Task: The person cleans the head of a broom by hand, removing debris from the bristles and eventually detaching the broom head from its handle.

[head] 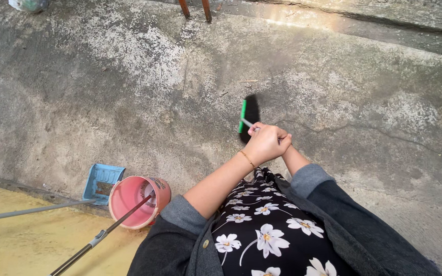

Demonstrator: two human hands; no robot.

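- Head view: a rough grey concrete floor is seen from above, mottled with pale worn patches and crossed by a thin crack on the right side.
- A raised concrete step runs across the top edge, and a strip of sunlight is cast along its foot.
- At lower left the concrete is bordered by a lower, yellow-painted surface, set off by a dark edge.
- Two reddish-brown legs are seen at the top centre, cut off by the frame.
- A pink bucket is stood at the edge of the concrete, with a dark metal pole leaned into it; no label can be read on it.
- Just beside the bucket a light blue dustpan is laid, its grey handle stretched toward the left edge.
- A pale bundle is partly seen in the top left corner.
- A broom head with a green back and black bristles is set on the concrete near the centre, just ahead of the hands.
- The left hand is closed around the broom's pale handle, its grip pressed tight on it; a thin gold bangle is worn at the wrist.
- The right hand is mostly hidden behind the left, so its grip cannot be told.
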